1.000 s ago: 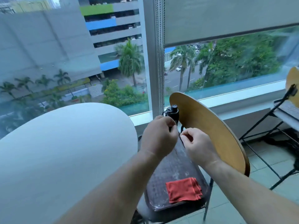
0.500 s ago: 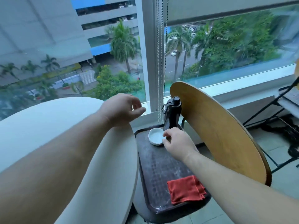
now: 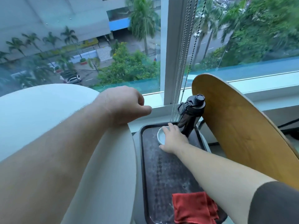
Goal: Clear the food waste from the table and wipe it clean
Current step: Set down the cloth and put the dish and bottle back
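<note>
The white round table (image 3: 40, 110) fills the left side, and I see no food waste on the part that shows. My left hand (image 3: 123, 105) hovers over its right edge with the fingers curled in and nothing visible in them. Right of the table, a dark tray (image 3: 150, 159) lies on a chair seat. A small white bowl (image 3: 161, 135) sits at the tray's far end, and my right hand (image 3: 173, 138) lies over it, fingers on the rim and thumb at its near side. A folded red cloth (image 3: 194, 207) rests on the tray's near end.
A black bottle (image 3: 191, 113) stands at the tray's far end, right behind the bowl and against the wooden chair back (image 3: 242, 135). Blind chains (image 3: 182, 54) hang down beside the window frame above the bottle. A low sill runs under the window behind the table and chair.
Both hands have left the bottle top. My left hand swung left over the table edge, and my right hand dropped onto the white bowl. The view has tilted down.
</note>
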`<state>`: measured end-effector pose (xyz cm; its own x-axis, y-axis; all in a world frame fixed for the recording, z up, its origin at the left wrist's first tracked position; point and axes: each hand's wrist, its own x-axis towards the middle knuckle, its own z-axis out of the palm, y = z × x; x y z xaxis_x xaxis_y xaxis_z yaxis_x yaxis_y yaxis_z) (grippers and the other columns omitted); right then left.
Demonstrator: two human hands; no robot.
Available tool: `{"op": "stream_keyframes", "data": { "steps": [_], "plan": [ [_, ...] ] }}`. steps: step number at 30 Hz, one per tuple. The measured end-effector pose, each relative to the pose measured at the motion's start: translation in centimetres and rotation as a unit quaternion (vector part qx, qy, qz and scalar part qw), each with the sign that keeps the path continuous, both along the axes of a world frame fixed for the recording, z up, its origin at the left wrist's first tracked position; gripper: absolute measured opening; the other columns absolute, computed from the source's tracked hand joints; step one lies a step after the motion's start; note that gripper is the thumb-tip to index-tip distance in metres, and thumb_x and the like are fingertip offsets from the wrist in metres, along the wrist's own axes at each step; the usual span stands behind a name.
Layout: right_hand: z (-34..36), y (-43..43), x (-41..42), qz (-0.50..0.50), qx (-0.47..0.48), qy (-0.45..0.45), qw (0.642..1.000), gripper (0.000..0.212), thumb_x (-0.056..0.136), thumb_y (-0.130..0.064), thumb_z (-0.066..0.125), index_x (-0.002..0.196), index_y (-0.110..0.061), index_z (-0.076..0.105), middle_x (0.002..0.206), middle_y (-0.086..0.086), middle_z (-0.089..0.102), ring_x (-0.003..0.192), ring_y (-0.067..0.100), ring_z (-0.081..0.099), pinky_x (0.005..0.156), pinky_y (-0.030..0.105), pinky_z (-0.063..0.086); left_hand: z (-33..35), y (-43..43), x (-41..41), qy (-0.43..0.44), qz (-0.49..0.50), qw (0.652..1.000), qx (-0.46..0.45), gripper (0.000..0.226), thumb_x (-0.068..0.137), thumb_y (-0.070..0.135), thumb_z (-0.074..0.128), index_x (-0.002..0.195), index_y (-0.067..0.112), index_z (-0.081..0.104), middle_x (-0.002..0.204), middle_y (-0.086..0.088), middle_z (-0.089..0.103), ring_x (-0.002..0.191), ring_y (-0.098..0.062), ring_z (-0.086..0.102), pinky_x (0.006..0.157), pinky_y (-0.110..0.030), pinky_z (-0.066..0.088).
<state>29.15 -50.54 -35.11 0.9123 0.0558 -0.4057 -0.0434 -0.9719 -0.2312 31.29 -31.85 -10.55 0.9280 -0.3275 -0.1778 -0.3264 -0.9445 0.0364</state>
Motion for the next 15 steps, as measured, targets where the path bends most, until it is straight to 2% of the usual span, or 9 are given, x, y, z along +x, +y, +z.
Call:
{"op": "stream_keyframes", "data": {
  "steps": [3,8,12,15],
  "plan": [
    [-0.7,0.4,1.3,-0.002,-0.015,0.032,0.999,0.095,0.084,-0.054,0.075,0.159,-0.034,0.019,0.17,0.002,0.006,0.158,0.028,0.006,0.11,0.052,0.045,0.0,-0.4,-0.1,-0.012,0.013,1.0,0.018,0.048,0.087,0.054,0.056,0.065,0.011,0.056,0.059,-0.002,0.055,0.061,-0.022,0.054,0.052,-0.027,0.034],
    [-1.8,0.8,1.9,0.0,-0.019,0.025,1.0,0.095,0.08,-0.039,0.076,0.157,-0.032,0.02,0.155,0.004,0.024,0.151,0.031,0.019,0.104,0.049,0.051,0.1,-0.4,-0.1,-0.001,0.004,0.999,0.038,0.049,0.084,0.051,0.055,0.057,0.012,0.045,0.051,-0.001,0.043,0.052,-0.023,0.042,0.051,-0.025,0.029],
    [-1.7,0.3,1.4,0.022,-0.018,0.011,1.0,0.1,0.07,-0.05,0.082,0.153,-0.029,0.03,0.147,0.003,0.033,0.142,0.03,0.028,0.103,0.047,0.052,0.1,-0.3,0.1,0.001,-0.003,1.0,0.028,0.048,0.083,0.05,0.056,0.057,0.012,0.043,0.051,-0.001,0.04,0.052,-0.023,0.039,0.051,-0.026,0.028],
    [-1.5,-0.1,0.0,0.028,-0.015,-0.005,0.999,0.101,0.065,-0.057,0.079,0.151,-0.033,0.034,0.144,0.001,0.037,0.137,0.028,0.032,0.101,0.046,0.051,0.1,-0.1,0.1,0.001,-0.005,1.0,0.01,0.045,0.083,0.048,0.057,0.059,0.012,0.043,0.053,-0.002,0.04,0.054,-0.024,0.039,0.052,-0.026,0.028]
  ]
}}
